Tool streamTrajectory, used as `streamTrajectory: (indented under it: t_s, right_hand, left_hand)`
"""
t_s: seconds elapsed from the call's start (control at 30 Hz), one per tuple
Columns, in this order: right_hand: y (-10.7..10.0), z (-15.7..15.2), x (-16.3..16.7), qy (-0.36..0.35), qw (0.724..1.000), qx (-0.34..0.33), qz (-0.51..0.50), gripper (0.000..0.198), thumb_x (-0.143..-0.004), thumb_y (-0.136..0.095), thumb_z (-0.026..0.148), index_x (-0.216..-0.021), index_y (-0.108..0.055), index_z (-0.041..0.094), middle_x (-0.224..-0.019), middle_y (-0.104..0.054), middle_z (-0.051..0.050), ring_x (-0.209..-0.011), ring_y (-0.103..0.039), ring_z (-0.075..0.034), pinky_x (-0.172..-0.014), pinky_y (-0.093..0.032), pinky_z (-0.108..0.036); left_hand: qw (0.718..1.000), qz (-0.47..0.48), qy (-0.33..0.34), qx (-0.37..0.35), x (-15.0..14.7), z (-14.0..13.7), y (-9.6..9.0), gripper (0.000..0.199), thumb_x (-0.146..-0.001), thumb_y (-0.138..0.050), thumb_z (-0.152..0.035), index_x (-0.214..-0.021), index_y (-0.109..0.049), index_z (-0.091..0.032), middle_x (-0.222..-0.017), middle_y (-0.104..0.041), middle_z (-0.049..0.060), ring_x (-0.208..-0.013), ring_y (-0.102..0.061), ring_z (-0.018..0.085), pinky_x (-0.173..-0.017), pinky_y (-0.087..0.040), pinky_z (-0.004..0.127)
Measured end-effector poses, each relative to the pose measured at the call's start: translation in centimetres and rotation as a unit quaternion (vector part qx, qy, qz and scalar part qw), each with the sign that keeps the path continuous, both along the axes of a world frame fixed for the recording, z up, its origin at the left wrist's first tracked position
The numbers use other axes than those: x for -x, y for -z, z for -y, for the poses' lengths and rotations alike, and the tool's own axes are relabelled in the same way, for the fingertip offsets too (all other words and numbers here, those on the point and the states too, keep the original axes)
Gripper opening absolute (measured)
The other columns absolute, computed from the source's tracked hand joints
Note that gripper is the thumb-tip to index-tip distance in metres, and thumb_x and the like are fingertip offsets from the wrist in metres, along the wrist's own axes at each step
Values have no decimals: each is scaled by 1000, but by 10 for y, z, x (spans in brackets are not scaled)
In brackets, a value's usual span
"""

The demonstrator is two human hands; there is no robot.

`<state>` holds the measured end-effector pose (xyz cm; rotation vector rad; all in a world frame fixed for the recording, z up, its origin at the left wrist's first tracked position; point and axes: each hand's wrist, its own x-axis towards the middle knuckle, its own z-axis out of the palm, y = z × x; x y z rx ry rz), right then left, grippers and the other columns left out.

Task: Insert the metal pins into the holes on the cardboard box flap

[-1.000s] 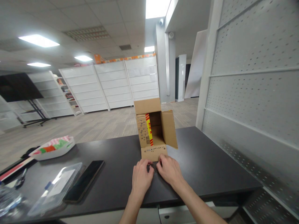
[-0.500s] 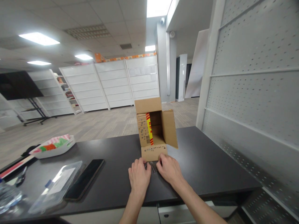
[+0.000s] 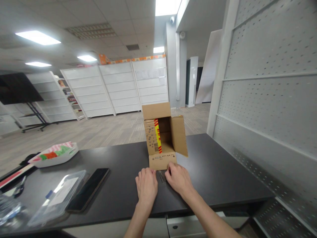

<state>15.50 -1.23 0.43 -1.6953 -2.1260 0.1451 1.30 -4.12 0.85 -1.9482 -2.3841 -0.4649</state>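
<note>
Thin metal rods (image 3: pixel 162 177) are lying in a loose, slightly fanned bunch on the dark tabletop (image 3: pixel 223 175), between the two hands and just in front of a cardboard box (image 3: pixel 150 140). Their far ends are pointing toward the box's lower flap (image 3: pixel 162 162); their near ends are lying close beside the right hand's fingers.

Left hand (image 3: pixel 146 185): resting low at the table, back up, fingers bent and lying close together. Fingertips are turning down out of sight; cannot tell whether they are gripping anything.

Right hand (image 3: pixel 179 178): angling in from the right, fingers curling inward with little gap showing, knuckles sitting next to the lower flap. Whether it is pinching or only touching a rod, cannot tell.

Box: its mouth is facing the person, upper flap standing, side flap (image 3: pixel 180 136) swinging out to the right, lower flap reaching toward the hands and showing a row of dark dots. Yellow-and-red tape (image 3: pixel 158 135) is running down the left part of the front.

Left side of table: a black phone (image 3: pixel 88 190) is lying beside a clear plastic case (image 3: pixel 59 198); farther back, a white tray (image 3: pixel 59 161) is holding colourful pieces.
</note>
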Motion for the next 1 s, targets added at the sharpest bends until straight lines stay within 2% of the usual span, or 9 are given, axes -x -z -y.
streamTrajectory:
  t_s: [0.23,0.37,0.47,0.6,0.73,1.0]
  right_hand:
    - [-2,1,1,1,1000,9,-4,10,-91,-48,20,-89,-58,19,-89,-72,-6,-79,-66,-19,-65,-31,-29]
    - [-2,2,1,1,1000,11,-4,11,-92,-47,19,-90,-59,19,-90,-72,-7,-80,-66,-19,-66,-31,-29]
    - [-3,2,1,2,1000,13,-3,12,-92,-47,20,-90,-59,19,-90,-72,-7,-80,-66,-19,-66,-31,-29]
    - [-3,2,0,1,1000,12,-3,11,-91,-47,20,-90,-58,19,-89,-71,-7,-79,-66,-19,-65,-31,-29]
    - [-3,2,1,0,1000,8,0,12,-91,-47,20,-89,-59,19,-89,-72,-6,-79,-66,-20,-64,-30,-29]
    - [0,1,1,-1,1000,-2,4,11,-91,-48,19,-89,-58,20,-87,-71,-6,-78,-66,-20,-64,-31,-29]
  left_hand:
    - [989,137,16,-57,9,-3,9,33,-100,-32,-34,-97,-60,-16,-100,-71,12,-100,-65,29,-85,-43,39]
    - [951,278,29,-131,16,-5,14,34,-97,-37,-44,-91,-60,-20,-92,-72,10,-90,-68,26,-80,-48,37]
    - [928,332,18,-170,21,-7,16,38,-91,-46,-52,-88,-64,-19,-84,-72,8,-76,-67,22,-73,-51,34]
    - [897,396,33,-196,24,-10,21,41,-86,-55,-54,-94,-71,-17,-90,-75,10,-79,-69,21,-77,-54,33]
    - [877,429,64,-208,24,-11,21,45,-85,-58,-56,-96,-75,-16,-98,-76,12,-87,-71,22,-80,-56,34]
    - [875,442,70,-183,23,-8,17,50,-87,-55,-60,-103,-75,-16,-105,-76,12,-95,-72,25,-87,-57,36]
